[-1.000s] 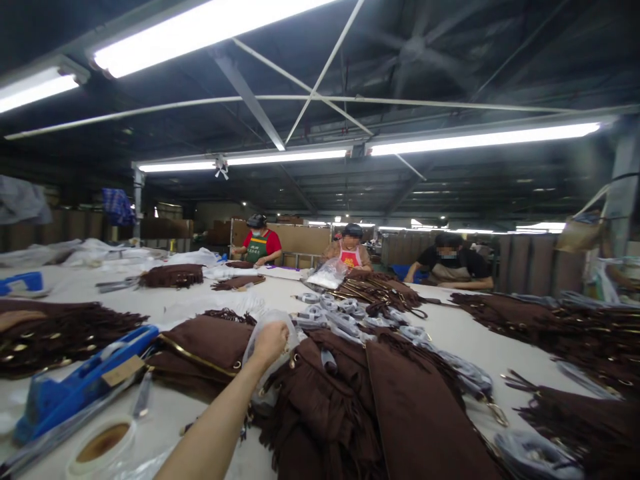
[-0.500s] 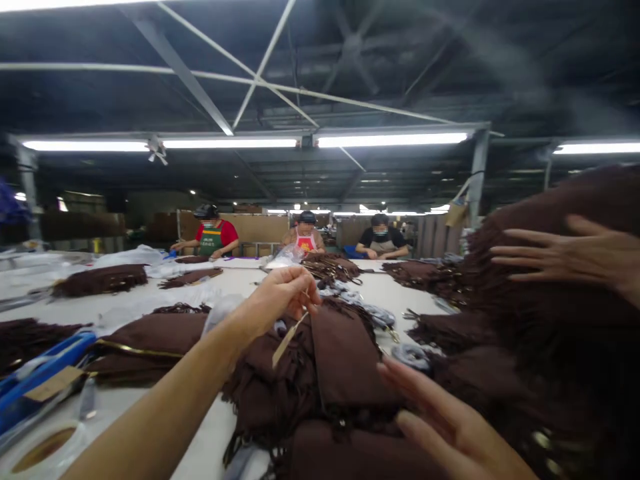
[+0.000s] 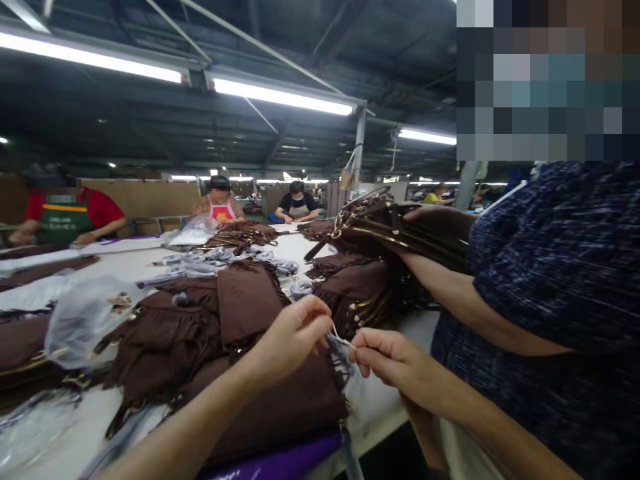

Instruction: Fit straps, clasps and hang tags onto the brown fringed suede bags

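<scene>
A thin pale string point(image 3: 339, 335) runs between my two hands. One end is pinched in my left hand point(image 3: 295, 333), above a dark brown bag on the table. My right hand point(image 3: 383, 357) has its fingers closed on the other end, just right of the bag's edge. Below my hands lies the brown fabric bag point(image 3: 270, 407); a flat brown piece point(image 3: 247, 300) and a crumpled fringed bag point(image 3: 170, 327) are beyond it and to the left. Whether a tag hangs from the string is hidden.
Close on the right, a person in a dark speckled shirt point(image 3: 530, 267) holds a stack of brown bags point(image 3: 415, 233) over the white table point(image 3: 295, 251). Clear plastic point(image 3: 80, 320) lies left. Grey wrapped straps point(image 3: 220, 261) lie ahead. Several people sit across the table.
The view has turned right. My right hand has closed on the string near my left hand. The tag seen hanging earlier is out of sight. The nearby person's stack now shows its metal-trimmed side.
</scene>
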Motion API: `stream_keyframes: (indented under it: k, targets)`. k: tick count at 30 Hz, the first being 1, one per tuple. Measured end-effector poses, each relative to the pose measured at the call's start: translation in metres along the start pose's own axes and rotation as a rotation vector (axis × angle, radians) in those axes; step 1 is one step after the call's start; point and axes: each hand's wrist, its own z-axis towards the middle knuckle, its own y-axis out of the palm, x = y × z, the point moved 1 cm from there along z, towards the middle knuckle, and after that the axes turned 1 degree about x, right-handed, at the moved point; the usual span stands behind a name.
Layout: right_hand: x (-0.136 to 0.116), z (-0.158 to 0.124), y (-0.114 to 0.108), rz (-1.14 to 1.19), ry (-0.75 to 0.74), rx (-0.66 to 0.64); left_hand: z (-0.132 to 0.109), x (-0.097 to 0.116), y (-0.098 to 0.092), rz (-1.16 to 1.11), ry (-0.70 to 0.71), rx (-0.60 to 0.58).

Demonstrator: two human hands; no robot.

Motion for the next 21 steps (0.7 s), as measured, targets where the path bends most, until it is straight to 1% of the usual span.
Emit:
stream_keyframes:
  k: [1, 3, 5, 6, 8, 10, 12, 15, 18, 21]
  targets:
    - [0.013, -0.008, -0.005, 0.004, 0.020, -0.007, -0.005, -0.008, 0.012, 0.188, 0.047, -0.049]
    - [0.040, -0.025, -0.009, 0.091, 0.112, -0.031, -0.018, -0.024, 0.037, 0.546, 0.106, -0.197]
    - [0.067, -0.039, -0.007, 0.212, 0.248, -0.011, -0.029, -0.041, 0.057, 0.757, 0.078, -0.300]
    - [0.079, -0.045, -0.005, 0.254, 0.316, 0.011, -0.032, -0.048, 0.064, 0.816, 0.044, -0.311]
    - [0.096, -0.053, 0.000, 0.298, 0.405, 0.064, -0.031, -0.059, 0.074, 0.873, -0.001, -0.291]
    - [0.107, -0.054, 0.004, 0.314, 0.411, 0.115, -0.023, -0.066, 0.080, 0.885, -0.014, -0.262]
    - [0.114, -0.052, 0.006, 0.342, 0.369, 0.148, -0.011, -0.069, 0.083, 0.890, -0.021, -0.232]
    - [0.126, -0.048, 0.009, 0.320, 0.284, 0.146, 0.001, -0.068, 0.086, 0.912, -0.023, -0.227]
    - [0.136, -0.048, 0.012, 0.224, 0.230, 0.145, 0.001, -0.064, 0.090, 0.991, 0.000, -0.235]
    - [0.140, -0.049, 0.016, 0.162, 0.214, 0.145, -0.005, -0.066, 0.094, 1.009, 0.013, -0.191]
